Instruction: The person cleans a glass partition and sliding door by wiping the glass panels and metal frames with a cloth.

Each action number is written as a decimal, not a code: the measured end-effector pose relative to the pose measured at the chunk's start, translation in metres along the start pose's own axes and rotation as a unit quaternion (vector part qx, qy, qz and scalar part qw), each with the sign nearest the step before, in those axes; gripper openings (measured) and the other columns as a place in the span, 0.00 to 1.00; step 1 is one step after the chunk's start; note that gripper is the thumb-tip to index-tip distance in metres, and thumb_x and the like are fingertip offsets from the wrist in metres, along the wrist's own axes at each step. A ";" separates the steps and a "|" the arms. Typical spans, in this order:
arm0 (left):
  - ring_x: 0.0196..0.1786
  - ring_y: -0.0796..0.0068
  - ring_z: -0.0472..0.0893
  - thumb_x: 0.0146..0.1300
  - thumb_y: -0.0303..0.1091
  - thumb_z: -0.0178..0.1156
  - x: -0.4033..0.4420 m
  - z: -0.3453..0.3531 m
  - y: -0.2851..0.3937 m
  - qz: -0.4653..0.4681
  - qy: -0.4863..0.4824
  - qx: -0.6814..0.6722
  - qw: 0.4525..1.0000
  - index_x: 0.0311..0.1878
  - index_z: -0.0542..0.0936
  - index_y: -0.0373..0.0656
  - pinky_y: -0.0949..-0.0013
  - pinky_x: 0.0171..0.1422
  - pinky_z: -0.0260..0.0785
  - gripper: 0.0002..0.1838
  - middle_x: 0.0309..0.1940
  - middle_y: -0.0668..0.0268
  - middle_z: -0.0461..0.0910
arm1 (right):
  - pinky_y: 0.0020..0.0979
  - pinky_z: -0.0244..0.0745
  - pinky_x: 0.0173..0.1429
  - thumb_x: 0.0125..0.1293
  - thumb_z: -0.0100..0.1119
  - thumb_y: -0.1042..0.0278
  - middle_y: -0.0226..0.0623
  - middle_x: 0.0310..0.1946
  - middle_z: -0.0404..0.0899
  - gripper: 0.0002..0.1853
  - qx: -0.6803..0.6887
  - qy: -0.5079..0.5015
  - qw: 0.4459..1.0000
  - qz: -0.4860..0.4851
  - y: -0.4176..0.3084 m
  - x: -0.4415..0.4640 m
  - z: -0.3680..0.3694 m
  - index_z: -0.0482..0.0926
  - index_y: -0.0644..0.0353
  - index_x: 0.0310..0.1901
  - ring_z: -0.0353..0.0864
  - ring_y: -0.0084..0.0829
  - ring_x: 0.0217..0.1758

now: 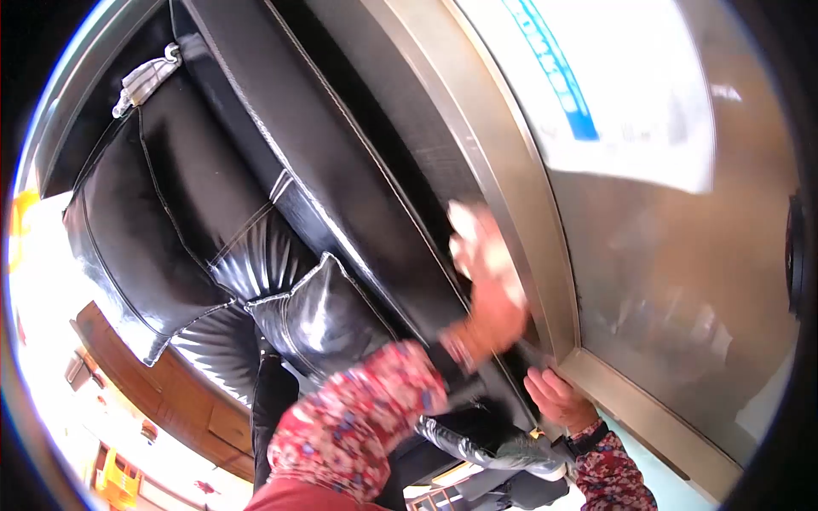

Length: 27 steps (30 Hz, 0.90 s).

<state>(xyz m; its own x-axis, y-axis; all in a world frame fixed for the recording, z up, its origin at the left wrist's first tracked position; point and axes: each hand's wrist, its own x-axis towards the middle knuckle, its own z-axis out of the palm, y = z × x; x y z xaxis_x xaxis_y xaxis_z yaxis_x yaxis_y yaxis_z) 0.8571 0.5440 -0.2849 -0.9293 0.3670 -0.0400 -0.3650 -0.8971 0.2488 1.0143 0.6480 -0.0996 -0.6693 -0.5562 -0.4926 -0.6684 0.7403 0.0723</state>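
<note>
My left hand (pixel 497 308), in a red floral sleeve, is blurred by motion beside the metal frame (pixel 552 281) of a glazed panel. It appears closed around a pale, crumpled cloth (pixel 477 238), whose outline is smeared. My right hand (pixel 558 399), with a dark band at the wrist, lies at the frame's lower corner, its fingers stretched out and touching the edge. Beside both hands runs the long, black, stitched seat (pixel 341 145) of a leather sofa. Behind the frame is a cloudy glass pane (pixel 656 255).
A white sheet with blue print (pixel 630 94) is on the glass. A striped cloth (pixel 149 78) lies on the sofa's far end, and a black cushion (pixel 319 319) sits nearer. Wooden furniture (pixel 183 387) and a yellow chair (pixel 118 479) stand at lower left.
</note>
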 end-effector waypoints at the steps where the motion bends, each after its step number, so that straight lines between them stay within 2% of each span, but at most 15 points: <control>1: 0.57 0.52 0.71 0.61 0.35 0.52 0.047 -0.013 0.032 0.052 0.037 0.254 0.965 0.55 0.73 0.41 0.51 0.65 0.59 0.19 0.52 0.52 0.73 | 0.39 0.64 0.68 0.58 0.58 0.64 0.23 0.55 0.76 0.13 0.000 0.004 1.000 0.001 0.001 0.001 -0.001 0.83 0.49 0.46 0.66 0.29 0.63; 2: 0.55 0.54 0.71 0.63 0.37 0.50 0.091 -0.032 0.060 0.083 0.068 0.418 0.902 0.54 0.73 0.41 0.55 0.64 0.60 0.18 0.52 0.52 0.73 | 0.38 0.64 0.68 0.59 0.57 0.64 0.23 0.55 0.76 0.13 0.001 0.008 1.000 0.002 0.002 0.002 -0.002 0.82 0.49 0.46 0.66 0.28 0.63; 3: 0.54 0.56 0.71 0.65 0.40 0.49 0.125 -0.049 0.086 0.083 0.101 0.442 0.888 0.54 0.73 0.40 0.58 0.62 0.61 0.19 0.51 0.52 0.73 | 0.38 0.64 0.69 0.59 0.57 0.64 0.23 0.56 0.76 0.13 -0.007 -0.002 1.000 -0.003 0.002 0.000 0.000 0.82 0.49 0.47 0.65 0.28 0.64; 6: 0.51 0.63 0.73 0.72 0.48 0.45 0.150 -0.087 0.119 0.024 0.203 0.418 0.885 0.54 0.72 0.38 0.67 0.58 0.64 0.22 0.49 0.52 0.73 | 0.36 0.61 0.71 0.61 0.56 0.64 0.22 0.57 0.75 0.14 -0.029 -0.003 1.000 -0.005 0.003 0.002 -0.007 0.81 0.48 0.48 0.65 0.28 0.65; 7: 0.43 0.66 0.78 0.70 0.55 0.45 0.138 -0.106 0.093 0.000 0.222 0.381 0.898 0.53 0.72 0.42 0.68 0.46 0.69 0.25 0.44 0.58 0.76 | 0.36 0.61 0.71 0.61 0.56 0.64 0.22 0.57 0.75 0.14 -0.040 0.005 0.999 -0.006 0.002 0.001 -0.003 0.81 0.48 0.49 0.64 0.28 0.66; 13: 0.36 0.79 0.78 0.72 0.46 0.46 -0.018 0.044 0.023 -0.287 0.306 0.186 0.888 0.61 0.67 0.46 0.75 0.36 0.70 0.20 0.37 0.69 0.78 | 0.36 0.61 0.70 0.56 0.58 0.67 0.22 0.55 0.76 0.14 0.012 0.046 0.999 0.026 -0.002 -0.001 0.002 0.82 0.49 0.45 0.66 0.28 0.66; 14: 0.35 0.82 0.77 0.72 0.38 0.47 -0.023 0.061 0.014 -0.158 0.316 0.167 0.920 0.60 0.69 0.44 0.76 0.33 0.69 0.17 0.34 0.71 0.78 | 0.36 0.61 0.70 0.56 0.58 0.66 0.23 0.55 0.76 0.14 0.017 0.049 0.998 0.031 -0.004 -0.006 0.004 0.82 0.51 0.46 0.66 0.28 0.66; 16: 0.37 0.82 0.74 0.70 0.26 0.42 -0.036 0.086 0.050 -0.205 0.242 0.199 0.927 0.61 0.67 0.35 0.77 0.39 0.70 0.18 0.41 0.68 0.72 | 0.37 0.62 0.70 0.58 0.56 0.66 0.26 0.56 0.76 0.15 0.026 0.067 0.997 0.032 -0.006 -0.003 0.008 0.81 0.53 0.48 0.66 0.28 0.67; 17: 0.36 0.83 0.75 0.70 0.28 0.43 -0.045 0.076 0.042 -0.162 0.214 0.161 0.950 0.60 0.69 0.39 0.77 0.39 0.70 0.17 0.38 0.71 0.74 | 0.37 0.63 0.70 0.58 0.57 0.67 0.25 0.56 0.77 0.13 0.063 0.047 0.996 0.051 -0.006 -0.002 0.006 0.82 0.54 0.46 0.66 0.28 0.67; 18: 0.37 0.80 0.75 0.71 0.27 0.43 -0.051 0.062 0.030 -0.103 0.191 0.193 0.957 0.60 0.69 0.39 0.75 0.38 0.70 0.17 0.39 0.71 0.74 | 0.37 0.63 0.69 0.59 0.58 0.67 0.25 0.55 0.77 0.12 0.043 0.115 0.992 0.041 -0.004 0.001 0.006 0.82 0.54 0.44 0.66 0.28 0.67; 19: 0.38 0.77 0.76 0.71 0.27 0.42 -0.044 0.048 0.019 -0.009 0.171 0.297 0.939 0.60 0.69 0.39 0.73 0.38 0.71 0.16 0.40 0.71 0.75 | 0.37 0.63 0.69 0.58 0.59 0.66 0.25 0.55 0.77 0.11 0.043 0.105 0.993 0.034 -0.003 0.000 0.005 0.82 0.54 0.43 0.66 0.28 0.67; 21: 0.39 0.72 0.77 0.72 0.26 0.41 -0.009 0.008 0.003 0.149 0.137 0.509 0.837 0.59 0.69 0.38 0.69 0.37 0.73 0.16 0.41 0.70 0.75 | 0.37 0.63 0.69 0.58 0.60 0.66 0.25 0.55 0.77 0.10 0.053 0.097 0.993 0.033 -0.005 -0.001 0.007 0.82 0.53 0.42 0.66 0.28 0.67; 23: 0.36 0.65 0.79 0.73 0.28 0.39 0.039 -0.035 0.007 0.240 0.077 0.721 0.646 0.55 0.70 0.37 0.63 0.37 0.74 0.14 0.35 0.65 0.76 | 0.37 0.63 0.70 0.58 0.60 0.66 0.25 0.54 0.77 0.09 0.066 0.102 0.992 0.041 -0.004 -0.001 0.008 0.82 0.53 0.41 0.66 0.28 0.67; 25: 0.35 0.58 0.80 0.72 0.31 0.39 0.075 -0.125 0.024 0.023 0.126 0.626 0.770 0.50 0.71 0.35 0.54 0.38 0.75 0.13 0.31 0.58 0.78 | 0.37 0.63 0.69 0.59 0.60 0.65 0.26 0.54 0.78 0.09 0.057 0.104 0.992 0.039 -0.005 0.002 0.010 0.82 0.54 0.41 0.65 0.28 0.67; 27: 0.37 0.52 0.81 0.70 0.36 0.41 0.094 -0.149 0.033 -0.090 0.209 0.480 0.847 0.45 0.72 0.33 0.50 0.40 0.74 0.15 0.32 0.52 0.79 | 0.38 0.64 0.68 0.59 0.59 0.66 0.26 0.53 0.78 0.09 0.042 0.092 0.994 0.039 -0.004 0.002 0.005 0.82 0.54 0.41 0.64 0.29 0.68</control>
<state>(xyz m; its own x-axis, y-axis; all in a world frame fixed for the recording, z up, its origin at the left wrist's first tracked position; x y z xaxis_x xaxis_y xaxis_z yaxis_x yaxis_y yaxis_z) 0.7498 0.5121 -0.4244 -0.8751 0.1771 -0.4504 -0.4762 -0.1485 0.8667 1.0171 0.6452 -0.1051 -0.7718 -0.5496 -0.3198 -0.5874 0.8088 0.0279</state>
